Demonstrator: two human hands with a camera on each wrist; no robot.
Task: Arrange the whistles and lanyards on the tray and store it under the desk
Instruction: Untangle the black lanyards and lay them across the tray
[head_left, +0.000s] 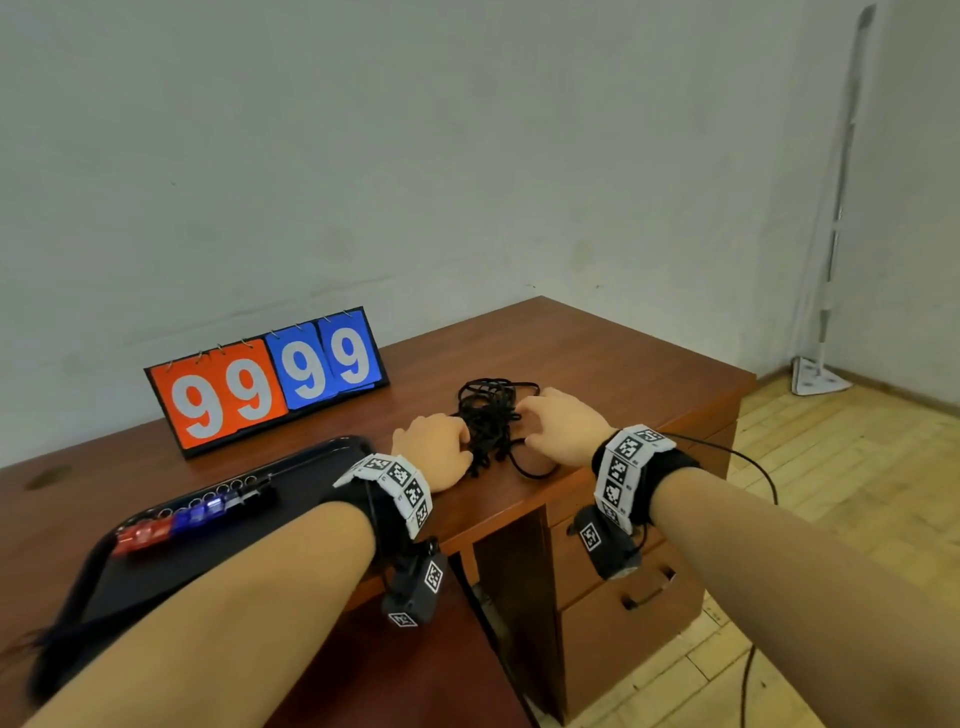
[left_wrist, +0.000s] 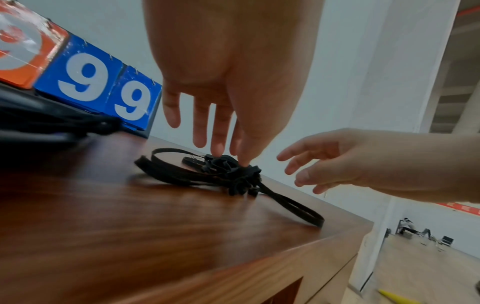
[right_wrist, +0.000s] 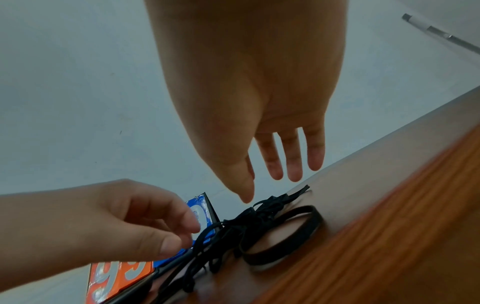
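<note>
A tangled pile of black lanyards (head_left: 488, 415) lies on the brown desk (head_left: 613, 353), right of the tray. My left hand (head_left: 434, 449) is at the pile's left side; in the left wrist view its straight fingers (left_wrist: 218, 142) touch the top of the lanyards (left_wrist: 228, 170). My right hand (head_left: 558, 423) hovers at the pile's right side with fingers extended (right_wrist: 293, 164) just above the lanyards (right_wrist: 254, 224), holding nothing. The black tray (head_left: 218, 566) sits on the desk's left part. On it, red, blue and black whistles (head_left: 192, 517) lie in a row.
A flip scoreboard (head_left: 270, 376) showing orange and blue 9s stands behind the tray and the pile. Drawers (head_left: 623, 592) are under the desk's right part, with a dark opening to their left. A white pole stand (head_left: 823, 364) leans in the room's corner.
</note>
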